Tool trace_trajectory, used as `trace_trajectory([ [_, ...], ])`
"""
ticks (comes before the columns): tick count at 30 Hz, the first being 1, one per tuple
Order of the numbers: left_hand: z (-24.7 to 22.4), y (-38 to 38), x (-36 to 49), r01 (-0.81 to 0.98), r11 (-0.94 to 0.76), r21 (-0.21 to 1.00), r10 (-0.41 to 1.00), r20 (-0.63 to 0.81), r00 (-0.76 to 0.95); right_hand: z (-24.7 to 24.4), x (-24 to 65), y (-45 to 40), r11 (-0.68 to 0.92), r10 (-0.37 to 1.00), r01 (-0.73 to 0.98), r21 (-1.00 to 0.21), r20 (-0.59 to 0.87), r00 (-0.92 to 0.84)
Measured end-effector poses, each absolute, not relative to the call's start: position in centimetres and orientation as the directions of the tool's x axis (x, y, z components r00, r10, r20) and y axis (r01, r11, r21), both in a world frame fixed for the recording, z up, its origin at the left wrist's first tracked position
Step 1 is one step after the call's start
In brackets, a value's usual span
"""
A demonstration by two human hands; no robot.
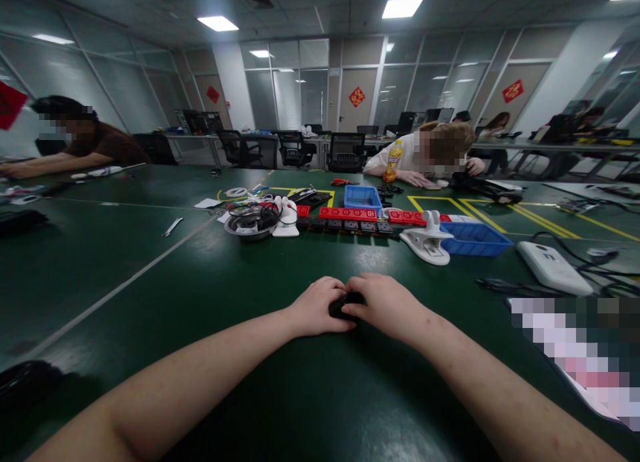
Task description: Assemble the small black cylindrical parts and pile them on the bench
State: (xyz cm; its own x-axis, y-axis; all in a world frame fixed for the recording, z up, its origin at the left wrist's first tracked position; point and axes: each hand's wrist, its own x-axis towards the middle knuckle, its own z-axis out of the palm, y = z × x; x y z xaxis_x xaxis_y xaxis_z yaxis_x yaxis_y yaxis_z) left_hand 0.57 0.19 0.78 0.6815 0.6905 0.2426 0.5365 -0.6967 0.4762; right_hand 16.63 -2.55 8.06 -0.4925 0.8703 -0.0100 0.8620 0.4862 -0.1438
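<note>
A small black object (340,307) rests on or just above the green tabletop (260,275), mostly covered by my hands, so its kind cannot be made out. My left hand (316,307) curls around its left side, thumb low at the front edge. From the other side my right hand (386,303) closes over it, with fingers bent at the top and thumb against the front. The fingertips of both hands nearly meet above the object.
Beyond my hands stand a metal bowl of cables (253,225), a red socket strip (349,213), a white clip base (427,239) and blue bins (473,239). At right lies a white power brick (555,269); at left, a wrench (173,227) and black coil (27,382). Co-workers sit across.
</note>
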Motion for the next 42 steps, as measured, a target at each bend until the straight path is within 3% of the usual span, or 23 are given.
trace_trajectory([
  [6,0.6,0.5,0.4,0.536,-0.699,0.473,0.683,0.22,0.696,8.6,17.5,-2.5,0.643,0.741,0.729,-0.234,-0.049,-0.67],
  [13,0.4,0.5,0.4,0.543,-0.691,0.477,0.688,0.202,0.698,8.8,17.5,-2.8,0.579,0.78,0.735,-0.352,-0.024,-0.626],
  [22,0.7,0.2,0.5,0.582,-0.664,0.469,0.723,0.203,0.661,8.4,16.5,-2.8,0.419,0.908,0.902,-0.109,0.046,-0.416],
  [30,0.6,0.1,0.6,0.598,-0.662,0.451,0.732,0.219,0.645,7.9,16.3,-3.0,0.406,0.914,0.911,-0.072,-0.003,-0.407],
  [34,0.5,0.3,0.6,0.557,-0.699,0.448,0.696,0.247,0.675,8.2,16.4,-2.9,0.481,0.874,0.872,-0.093,-0.024,-0.484],
  [42,0.2,0.7,0.3,0.528,-0.718,0.454,0.668,0.237,0.705,8.6,17.7,-2.5,0.636,0.745,0.73,-0.249,-0.046,-0.665],
])
